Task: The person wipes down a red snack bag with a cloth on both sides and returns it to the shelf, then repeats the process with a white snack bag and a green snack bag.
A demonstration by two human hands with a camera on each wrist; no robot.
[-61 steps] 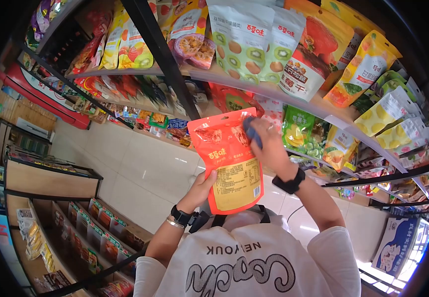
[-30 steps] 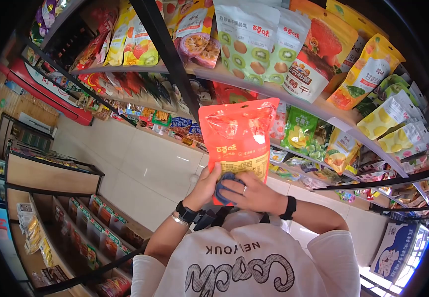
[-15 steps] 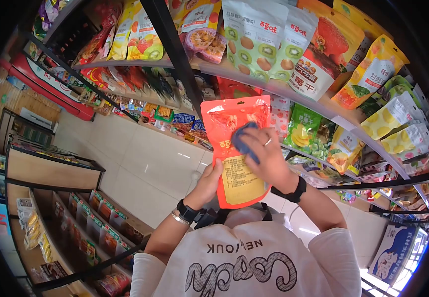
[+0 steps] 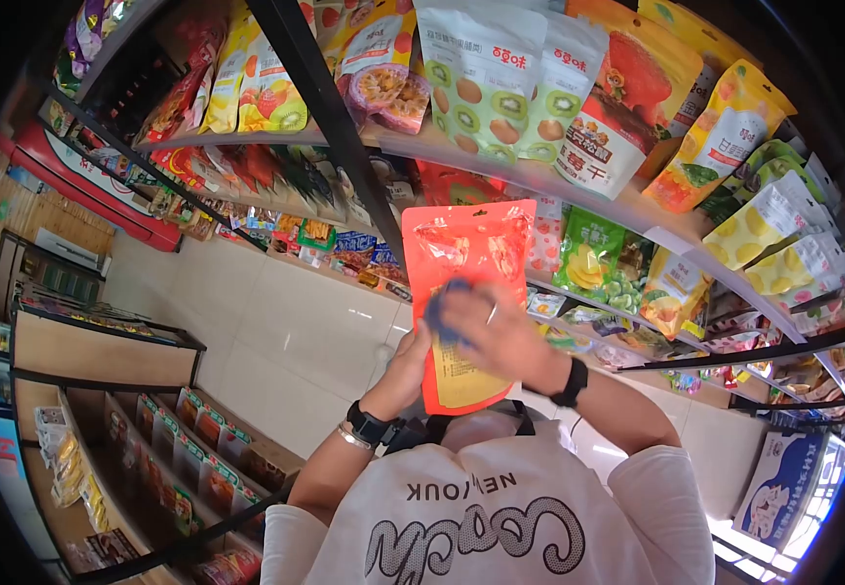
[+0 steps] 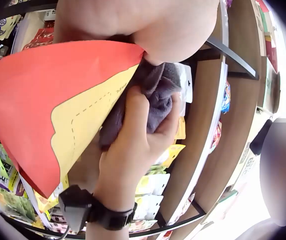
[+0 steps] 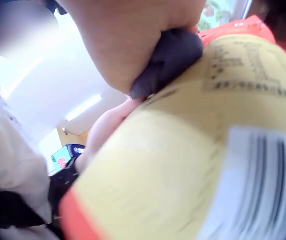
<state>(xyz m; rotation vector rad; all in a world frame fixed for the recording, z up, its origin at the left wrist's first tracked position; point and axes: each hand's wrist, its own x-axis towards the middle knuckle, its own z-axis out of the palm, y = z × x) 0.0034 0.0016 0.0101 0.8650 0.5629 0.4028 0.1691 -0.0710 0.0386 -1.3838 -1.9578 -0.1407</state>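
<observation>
A red snack pouch (image 4: pixel 471 239) with a yellow label panel stands upright before my chest, its back facing me. My left hand (image 4: pixel 398 378) grips its left edge with the thumb on the near face. My right hand (image 4: pixel 500 336), blurred, holds a dark blue-grey cloth (image 4: pixel 445 310) flat against the middle of the pouch. In the left wrist view the cloth (image 5: pixel 158 107) is bunched under the right fingers, close by the left hand. The right wrist view shows the cloth (image 6: pixel 175 55) on the yellow panel, above a barcode (image 6: pixel 263 185).
Ahead, a shelf (image 4: pixel 578 185) bears several upright pouches, among them kiwi pouches (image 4: pixel 476 97). A lower tier holds a green mango pouch (image 4: pixel 588 253). A black post (image 4: pixel 335 117) crosses it. Wooden bins (image 4: pixel 150 439) stand at the left, on a tiled floor (image 4: pixel 276 312).
Held by the right hand, the cloth has gone up and down over the pouch. Since half a second ago it has moved down and left. The left hand keeps its grip.
</observation>
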